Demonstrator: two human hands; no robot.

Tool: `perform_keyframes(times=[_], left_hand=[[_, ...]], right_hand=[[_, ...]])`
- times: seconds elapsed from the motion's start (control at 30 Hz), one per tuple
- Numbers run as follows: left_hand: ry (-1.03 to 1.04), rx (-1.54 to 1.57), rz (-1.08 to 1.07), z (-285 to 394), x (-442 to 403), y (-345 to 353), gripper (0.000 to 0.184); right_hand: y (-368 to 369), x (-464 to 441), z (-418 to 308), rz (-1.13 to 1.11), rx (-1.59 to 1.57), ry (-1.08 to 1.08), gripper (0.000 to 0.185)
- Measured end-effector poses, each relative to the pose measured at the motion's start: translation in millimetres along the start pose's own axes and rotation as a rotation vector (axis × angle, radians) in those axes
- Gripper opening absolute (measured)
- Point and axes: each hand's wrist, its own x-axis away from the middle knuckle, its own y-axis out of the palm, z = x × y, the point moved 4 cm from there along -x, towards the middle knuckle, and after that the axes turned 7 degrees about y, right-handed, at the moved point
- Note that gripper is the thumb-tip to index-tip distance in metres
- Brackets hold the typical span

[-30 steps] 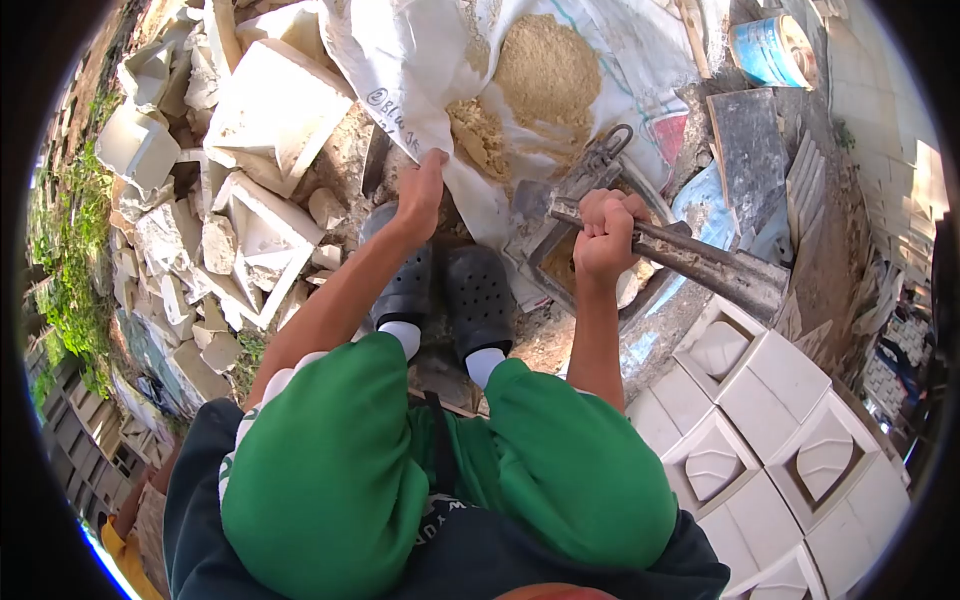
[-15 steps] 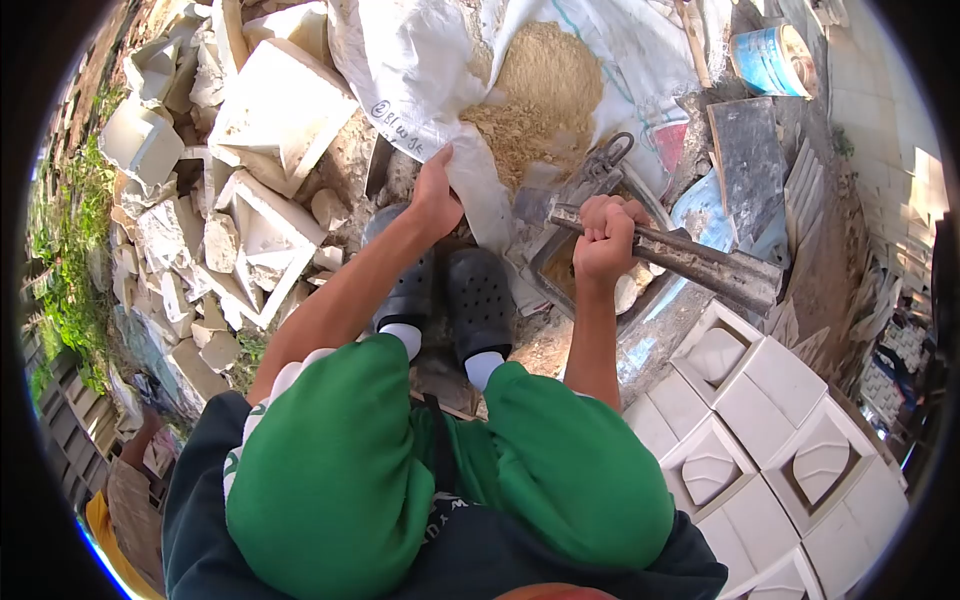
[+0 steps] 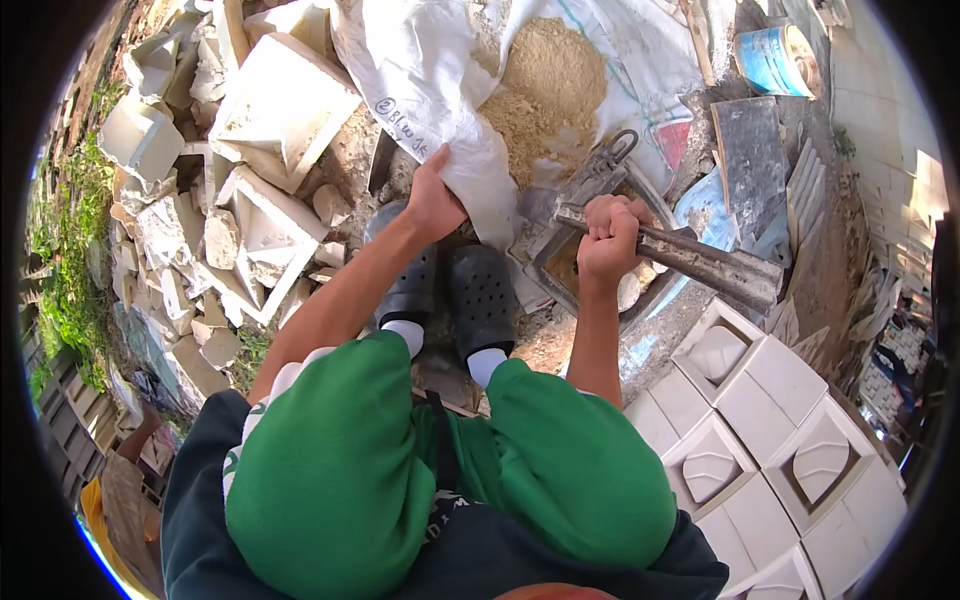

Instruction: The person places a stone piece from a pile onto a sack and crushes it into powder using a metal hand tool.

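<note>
My left hand (image 3: pixel 436 203) pinches the near edge of a white woven sack (image 3: pixel 400 62) that has handwriting on it. Pale yellowish powder (image 3: pixel 552 85) lies heaped on the sheeting beyond. In a closed fist, my right hand (image 3: pixel 609 238) grips a long, cement-stained metal bar (image 3: pixel 715 268), which slants down to the right. Below the bar is a rectangular metal mould (image 3: pixel 556 272), partly hidden by my hand. A metal piece with a loop handle (image 3: pixel 610 157) lies at the mould's far side.
Broken pale blocks (image 3: pixel 280 110) are piled on the left. Finished white blocks (image 3: pixel 765 400) stand in rows at lower right. A blue bucket (image 3: pixel 768 62) lies tipped at upper right, near a dark board (image 3: pixel 750 150). My dark clogs (image 3: pixel 480 295) are between my hands.
The sack's near edge has shifted slightly in my left hand. My right hand keeps its grip on the metal bar; both hands are otherwise nearly still.
</note>
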Motion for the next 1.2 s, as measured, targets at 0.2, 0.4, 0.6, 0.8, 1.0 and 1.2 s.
perform_keyframes(times=[0.2,0.4,0.6,0.8,1.0,1.2], left_hand=[[0.082,-0.054,0.045,8,3,-9,0.053],[-0.17,-0.412,-0.002,-44,-17,-35,0.046],[-0.126,-0.251,0.159,-42,-27,-45,0.04],[-0.066,-0.032,0.222,-35,-19,-38,0.04],[-0.055,-0.19,0.29,-31,3,-28,0.042],[-0.25,-0.719,0.134,12,41,-22,0.055]], right_hand=[[-1,0,-7,0.026,-0.004,-0.016,0.029],[-1,-2,-10,0.044,-0.004,-0.06,0.028],[-2,0,-9,0.034,0.003,-0.051,0.028],[-9,-1,-7,0.057,0.011,-0.047,0.026],[-6,-1,-5,0.029,0.008,-0.047,0.024],[-6,2,-1,0.067,0.11,-0.013,0.026]])
